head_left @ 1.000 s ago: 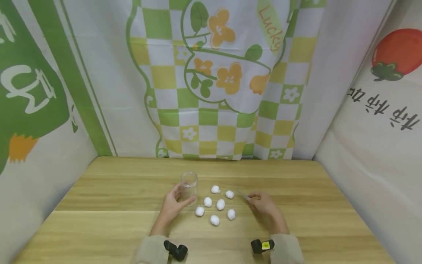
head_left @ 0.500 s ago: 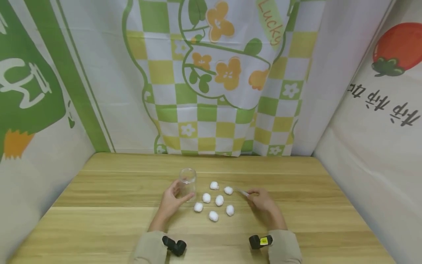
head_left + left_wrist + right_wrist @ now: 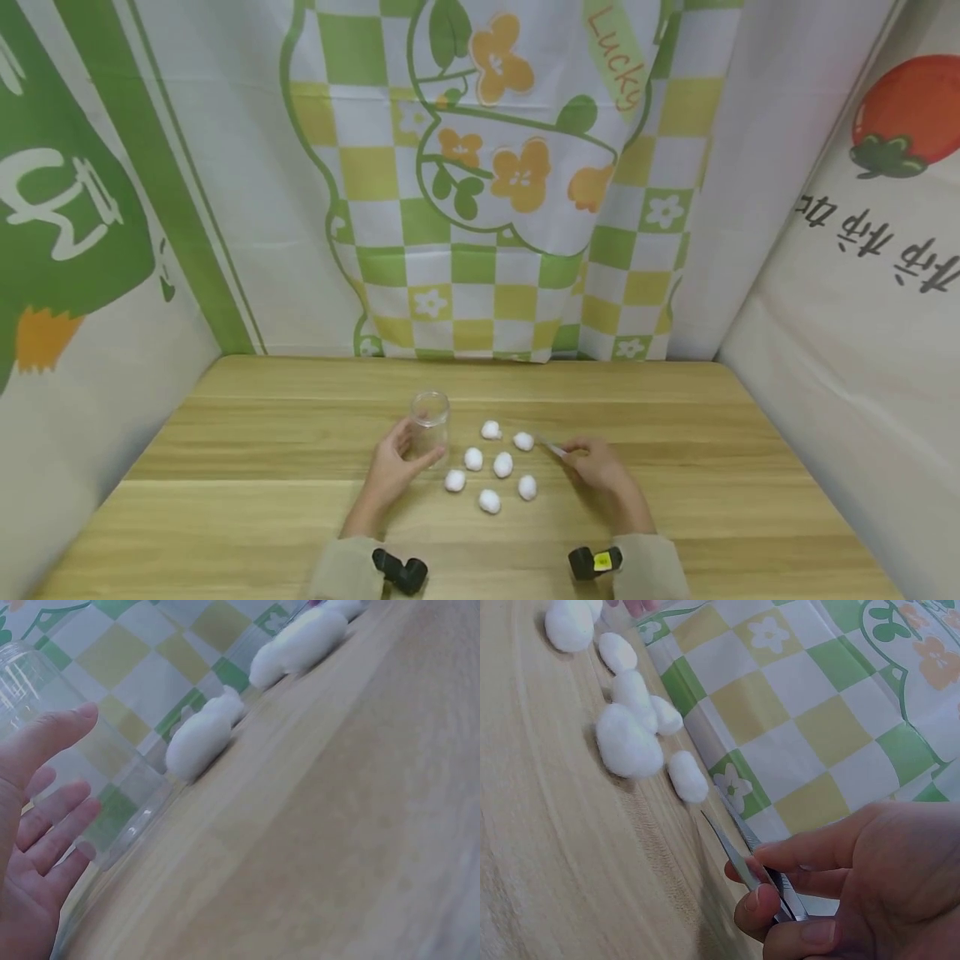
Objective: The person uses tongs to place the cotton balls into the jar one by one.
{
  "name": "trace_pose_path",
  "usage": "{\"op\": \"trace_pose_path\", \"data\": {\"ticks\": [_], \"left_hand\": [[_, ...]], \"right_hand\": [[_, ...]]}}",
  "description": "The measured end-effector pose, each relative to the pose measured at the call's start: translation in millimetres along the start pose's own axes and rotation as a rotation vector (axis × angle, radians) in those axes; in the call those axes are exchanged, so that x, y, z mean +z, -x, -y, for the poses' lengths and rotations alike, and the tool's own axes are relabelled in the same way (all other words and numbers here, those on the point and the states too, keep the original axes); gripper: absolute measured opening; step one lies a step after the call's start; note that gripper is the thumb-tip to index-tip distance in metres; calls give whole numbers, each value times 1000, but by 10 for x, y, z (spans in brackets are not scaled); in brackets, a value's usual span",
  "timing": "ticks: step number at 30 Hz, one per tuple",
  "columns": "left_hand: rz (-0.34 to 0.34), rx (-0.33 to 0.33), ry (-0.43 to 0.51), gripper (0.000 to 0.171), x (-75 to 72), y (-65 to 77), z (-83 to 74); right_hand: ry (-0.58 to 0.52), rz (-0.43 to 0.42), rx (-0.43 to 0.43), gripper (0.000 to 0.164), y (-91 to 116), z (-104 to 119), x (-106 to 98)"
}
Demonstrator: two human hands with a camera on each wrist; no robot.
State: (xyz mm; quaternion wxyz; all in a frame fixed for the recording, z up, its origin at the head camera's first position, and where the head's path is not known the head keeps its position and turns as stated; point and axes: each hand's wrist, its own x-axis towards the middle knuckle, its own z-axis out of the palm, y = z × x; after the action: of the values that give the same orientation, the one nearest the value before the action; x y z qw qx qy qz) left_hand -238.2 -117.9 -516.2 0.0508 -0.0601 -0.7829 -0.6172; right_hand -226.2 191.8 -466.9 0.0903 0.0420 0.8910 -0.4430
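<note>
My left hand (image 3: 395,467) holds a clear, upright jar (image 3: 430,417) on the table, thumb on the near side and fingers around the far side. In the left wrist view the jar (image 3: 124,769) looks see-through, with nothing visible inside. My right hand (image 3: 597,463) pinches metal tweezers (image 3: 553,447) between thumb and fingers. In the right wrist view the tips of the tweezers (image 3: 735,859) are apart, pointing at the nearest cotton ball (image 3: 688,777) without holding it. Several white cotton balls (image 3: 502,464) lie loosely grouped between the two hands.
The wooden table (image 3: 262,517) runs back to a checkered curtain (image 3: 472,300). Printed cloth walls stand at the left (image 3: 142,275) and right (image 3: 847,333). Black wrist cameras sit at both sleeves (image 3: 341,571).
</note>
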Motion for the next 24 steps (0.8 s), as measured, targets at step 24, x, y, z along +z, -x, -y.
{"op": "trace_pose_path", "data": {"ticks": [24], "left_hand": [[3, -10, -9, 68, 21, 4, 24]], "right_hand": [[116, -11, -15, 17, -3, 64, 82]]}}
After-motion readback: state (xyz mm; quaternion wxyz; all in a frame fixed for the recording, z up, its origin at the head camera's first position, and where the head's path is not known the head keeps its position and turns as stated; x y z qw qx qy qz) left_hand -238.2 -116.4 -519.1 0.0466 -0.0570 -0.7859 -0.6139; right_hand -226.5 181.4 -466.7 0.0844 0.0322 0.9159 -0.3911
